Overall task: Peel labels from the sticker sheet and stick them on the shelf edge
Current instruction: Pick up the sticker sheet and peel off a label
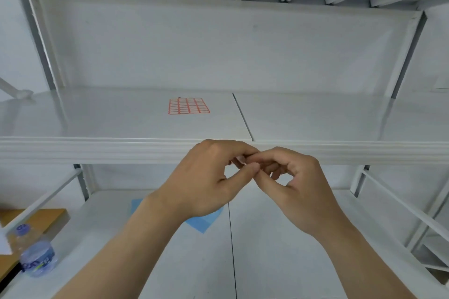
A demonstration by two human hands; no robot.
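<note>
Nearest to us, at lower left, one clear water bottle (pixel 36 256) with a blue label and blue cap lies at the edge of the lower shelf board (pixel 279 238), beside a brown wooden surface (pixel 36 217). One blue sheet (pixel 202 222) lies flat on that board, partly covered by our left wrist.

Above it, our two hands meet in front of the shelf edge (pixel 97 150). The left hand (pixel 206 182) has thumb and forefinger pinched together; the right hand (pixel 294 182) is curled the same way, its fingertips touching those of the left. Something small and pale shows between the fingertips; we cannot tell whether it is a label. We see no label stuck on the shelf edge.

Farther back, one sticker sheet (pixel 189 106) lies flat on the upper shelf board (pixel 97 114), well apart from both hands, just left of the board seam (pixel 243 116). Its labels are white with red-orange borders, five columns wide; the rows are too small to count.
</note>
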